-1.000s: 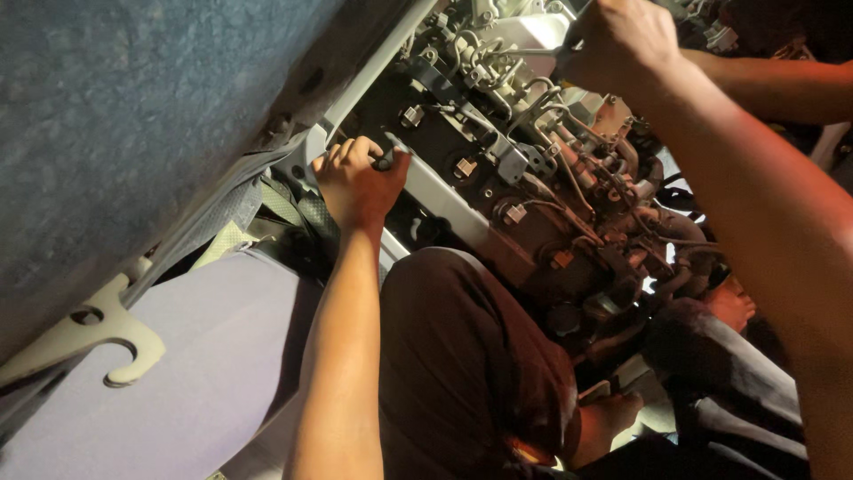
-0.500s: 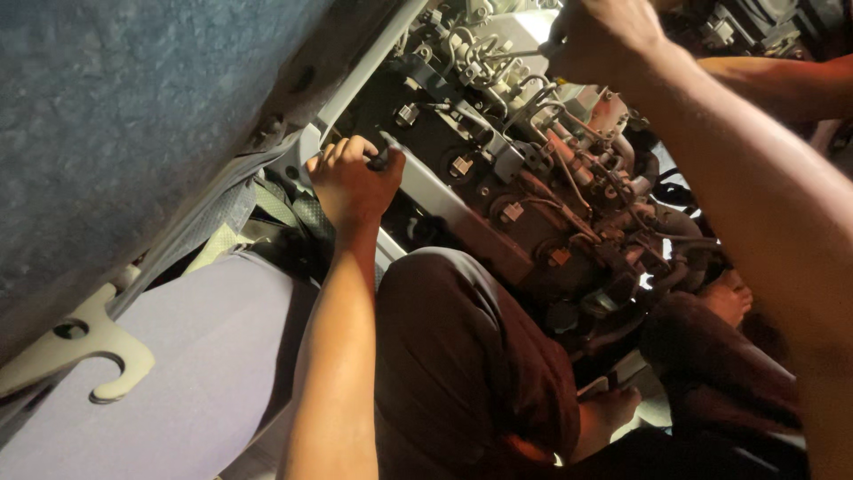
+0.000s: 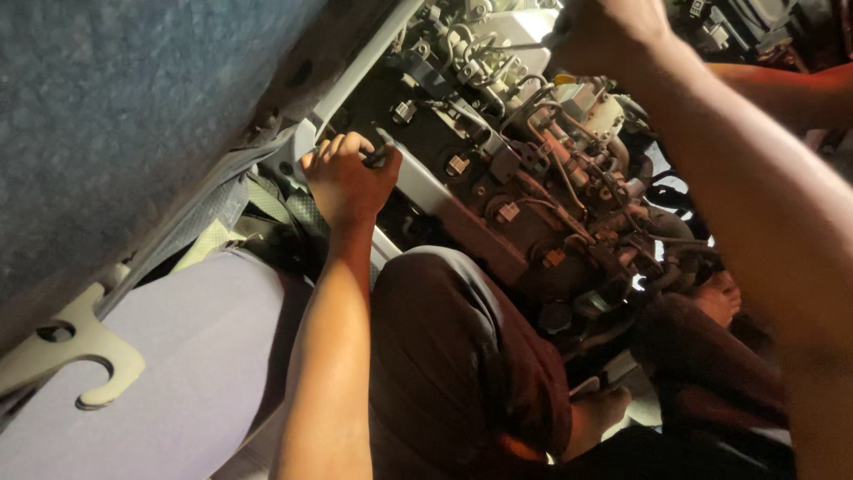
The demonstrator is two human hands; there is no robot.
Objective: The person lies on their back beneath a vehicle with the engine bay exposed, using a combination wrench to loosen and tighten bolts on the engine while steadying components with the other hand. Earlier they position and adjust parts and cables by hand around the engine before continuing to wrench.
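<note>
My left hand point(image 3: 348, 182) is closed around a short dark tool handle point(image 3: 378, 157) at the near edge of a grimy engine point(image 3: 533, 204). The engine is a mass of metal pipes, hoses and bolts. My right hand point(image 3: 606, 34) is a fist at the top of the view, over the engine's upper part. It grips a thin metal tool point(image 3: 526, 44) whose end sticks out to the left. My right forearm crosses the right side of the view and hides part of the engine.
A grey panel point(image 3: 133, 107) and a pale bracket with a hook point(image 3: 84, 360) fill the left. A knee in dark brown trousers point(image 3: 444, 356) is below the engine. Another person's arm point(image 3: 800, 84) reaches in at top right; a bare foot point(image 3: 721, 298) rests beside the engine.
Both hands keep their grips. The right fist has shifted slightly left and up in the view, and the left hand has barely moved on the handle.
</note>
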